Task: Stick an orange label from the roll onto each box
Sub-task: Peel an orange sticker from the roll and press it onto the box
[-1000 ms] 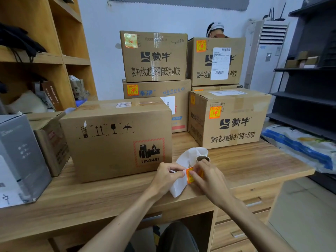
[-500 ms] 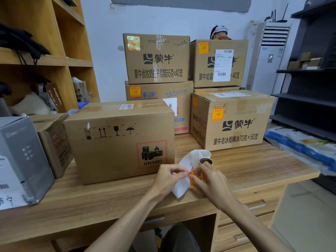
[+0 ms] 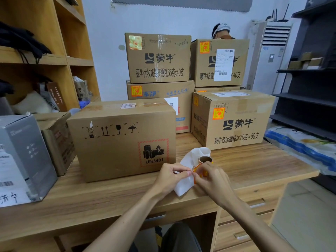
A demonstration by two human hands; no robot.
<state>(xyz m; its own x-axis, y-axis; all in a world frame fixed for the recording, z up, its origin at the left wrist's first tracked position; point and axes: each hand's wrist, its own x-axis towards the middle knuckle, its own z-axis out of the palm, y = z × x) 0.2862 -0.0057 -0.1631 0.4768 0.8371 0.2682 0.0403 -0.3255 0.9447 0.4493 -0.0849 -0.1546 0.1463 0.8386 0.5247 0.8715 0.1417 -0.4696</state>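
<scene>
We are pinching the backing (image 3: 183, 187) with our left hand (image 3: 169, 177), pinching the orange label (image 3: 197, 170) with our right hand (image 3: 213, 181), both working over the desk (image 3: 91, 199) near its front edge, roll (image 3: 205, 158) just behind, box (image 3: 116, 146) near left, desktop stretching right to its corner

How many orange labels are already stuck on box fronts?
3 clearly: upper right box, middle left box, front right box. A pale label on the top left box and an orange sliver behind may be more.
</scene>
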